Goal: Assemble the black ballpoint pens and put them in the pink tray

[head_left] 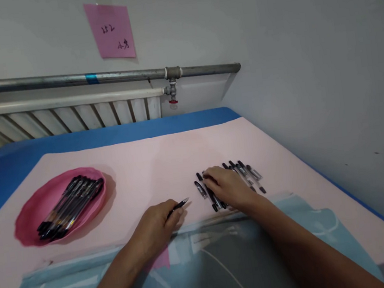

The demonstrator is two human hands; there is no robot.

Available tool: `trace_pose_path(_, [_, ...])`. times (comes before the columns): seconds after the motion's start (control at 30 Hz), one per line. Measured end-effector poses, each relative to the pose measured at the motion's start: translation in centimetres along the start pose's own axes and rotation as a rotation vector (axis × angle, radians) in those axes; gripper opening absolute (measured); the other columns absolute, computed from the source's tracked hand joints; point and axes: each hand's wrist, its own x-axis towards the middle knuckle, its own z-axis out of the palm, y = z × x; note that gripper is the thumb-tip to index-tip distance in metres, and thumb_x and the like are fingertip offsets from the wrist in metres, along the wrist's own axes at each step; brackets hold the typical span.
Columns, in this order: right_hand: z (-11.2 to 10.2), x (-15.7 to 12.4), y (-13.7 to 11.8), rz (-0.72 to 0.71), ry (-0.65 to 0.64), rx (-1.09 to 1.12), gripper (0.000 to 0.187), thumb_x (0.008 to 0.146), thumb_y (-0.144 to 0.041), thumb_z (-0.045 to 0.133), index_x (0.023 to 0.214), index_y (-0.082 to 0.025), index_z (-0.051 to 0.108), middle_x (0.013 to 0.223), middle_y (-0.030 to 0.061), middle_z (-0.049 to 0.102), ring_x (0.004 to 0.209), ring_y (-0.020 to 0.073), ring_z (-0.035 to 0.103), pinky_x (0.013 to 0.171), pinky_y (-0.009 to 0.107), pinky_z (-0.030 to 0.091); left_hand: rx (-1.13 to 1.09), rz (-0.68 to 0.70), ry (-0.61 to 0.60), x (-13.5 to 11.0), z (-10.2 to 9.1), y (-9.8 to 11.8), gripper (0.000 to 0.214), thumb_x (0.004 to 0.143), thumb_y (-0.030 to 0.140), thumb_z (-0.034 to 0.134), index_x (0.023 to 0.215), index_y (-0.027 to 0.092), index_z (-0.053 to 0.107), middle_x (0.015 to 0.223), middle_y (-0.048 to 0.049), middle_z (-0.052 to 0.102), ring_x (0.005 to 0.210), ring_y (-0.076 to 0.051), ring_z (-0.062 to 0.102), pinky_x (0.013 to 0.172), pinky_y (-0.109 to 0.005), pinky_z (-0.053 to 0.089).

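My left hand [158,223] is closed round a black pen [181,204], its bare pointed tip sticking out to the right. Over a group of loose pens and caps on the pink sheet, my right hand [230,187] is curled with the fingertips down among them. What those fingers grip is hidden. A short black-and-clear pen cap [201,189] lies left of that hand, beside a dark pen [212,202]. Clear-barrelled pens [242,173] and another cap [254,172] show past its right side.
A pink scalloped bowl [24,230] holding several black pens [71,205] sits on the left. The pink sheet [139,169] covers a blue surface [114,134]. Behind are a white radiator [70,119] and a metal pipe [127,75]; a grey wall [327,76] borders the right.
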Motion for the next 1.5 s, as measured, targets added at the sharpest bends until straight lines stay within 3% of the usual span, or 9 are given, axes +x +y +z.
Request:
trace_pose_path(0.2, [0.5, -0.4, -1.7, -0.07, -0.186, -0.141, 0.016, 0.085, -0.024, 0.042, 0.091, -0.016, 0.056, 0.092, 0.0066, 0.061, 0.08, 0.0162, 0.055, 0.065, 0.024, 0.032, -0.008, -0.008, -0.011, 0.1, 0.0, 0.0, 0.03, 0.087, 0.039, 0.034, 0.075, 0.018, 0.052, 0.065, 0.0017, 0.055, 0.058, -0.011, 0.047, 0.055, -0.022, 0.033])
trace_pose_path(0.43, [0.8, -1.0, -3.3, -0.054, -0.3, -0.305, 0.021, 0.082, -0.017, 0.041, 0.1, -0.015, 0.051, 0.095, 0.0108, 0.058, 0.074, 0.0197, 0.057, 0.06, 0.028, 0.035, -0.07, -0.045, -0.005, 0.1, 0.0, 0.2, 0.03, 0.086, 0.039, 0.034, 0.076, 0.018, 0.053, 0.067, 0.0013, 0.056, 0.059, -0.011, 0.049, 0.056, -0.022, 0.035])
trace_pose_path(0.57, [1.1, -1.2, -3.4, -0.046, -0.29, -0.289, 0.025, 0.079, -0.015, 0.041, 0.102, -0.013, 0.051, 0.095, 0.0121, 0.058, 0.075, 0.021, 0.058, 0.062, 0.03, 0.039, -0.054, -0.02, 0.027, 0.1, 0.0, 0.2, 0.028, 0.086, 0.035, 0.034, 0.077, 0.018, 0.055, 0.068, 0.0006, 0.056, 0.062, -0.012, 0.049, 0.058, -0.023, 0.036])
trace_pose_path(0.73, [0.6, -0.9, -2.9, -0.014, -0.099, 0.121, 0.04, 0.073, -0.014, 0.045, 0.112, -0.014, 0.05, 0.098, 0.0099, 0.06, 0.083, 0.0195, 0.057, 0.072, 0.031, 0.042, -0.094, -0.017, 0.048, 0.1, -0.1, 0.1, 0.028, 0.085, 0.034, 0.035, 0.086, 0.018, 0.058, 0.072, -0.0001, 0.056, 0.066, -0.013, 0.05, 0.06, -0.022, 0.038])
trace_pose_path(0.83, [0.2, -0.6, -2.8, 0.152, 0.022, 0.567, 0.034, 0.069, -0.014, 0.046, 0.102, -0.018, 0.052, 0.074, 0.0001, 0.058, 0.06, 0.012, 0.054, 0.056, 0.024, 0.043, -0.207, -0.031, 0.021, 0.0, -0.1, 0.2, 0.031, 0.086, 0.037, 0.035, 0.095, 0.019, 0.059, 0.074, -0.0001, 0.055, 0.067, -0.012, 0.05, 0.06, -0.021, 0.04])
trace_pose_path(0.9, [0.2, -0.5, -2.8, 0.257, 0.052, 0.865, 0.026, 0.069, -0.016, 0.047, 0.095, -0.02, 0.049, 0.059, -0.0055, 0.052, 0.043, 0.0086, 0.046, 0.041, 0.02, 0.037, -0.27, -0.038, -0.009, -0.1, -0.1, 0.2, 0.033, 0.086, 0.038, 0.035, 0.1, 0.019, 0.058, 0.073, 0.0004, 0.054, 0.064, -0.011, 0.048, 0.059, -0.021, 0.04])
trace_pose_path(1.03, [0.4, -0.4, -2.8, 0.318, 0.087, 1.236, 0.022, 0.069, -0.021, 0.05, 0.089, -0.021, 0.041, 0.049, -0.0095, 0.05, 0.03, 0.007, 0.039, 0.03, 0.017, 0.029, -0.258, -0.026, -0.006, -0.2, 0.1, 0.3, 0.033, 0.085, 0.037, 0.037, 0.101, 0.019, 0.059, 0.07, 0.0008, 0.052, 0.06, -0.01, 0.044, 0.057, -0.02, 0.038])
trace_pose_path(1.23, [1.2, -0.3, -3.2, 0.303, 0.063, 1.348, 0.021, 0.068, -0.02, 0.052, 0.085, -0.02, 0.041, 0.048, -0.0069, 0.056, 0.031, 0.0086, 0.045, 0.029, 0.017, 0.031, -0.308, -0.052, -0.003, -0.1, 0.1, 0.5, 0.035, 0.085, 0.041, 0.037, 0.099, 0.019, 0.059, 0.071, 0.001, 0.052, 0.062, -0.01, 0.045, 0.061, -0.021, 0.042])
trace_pose_path(1.5, [1.5, -0.6, -4.0, 0.262, -0.081, 1.28, 0.016, 0.069, -0.018, 0.052, 0.083, -0.019, 0.045, 0.05, -0.006, 0.057, 0.032, 0.0076, 0.044, 0.032, 0.018, 0.032, -0.321, -0.04, 0.001, -0.2, 0.0, 0.8, 0.032, 0.085, 0.039, 0.038, 0.098, 0.019, 0.059, 0.072, 0.0012, 0.053, 0.062, -0.009, 0.044, 0.06, -0.021, 0.041])
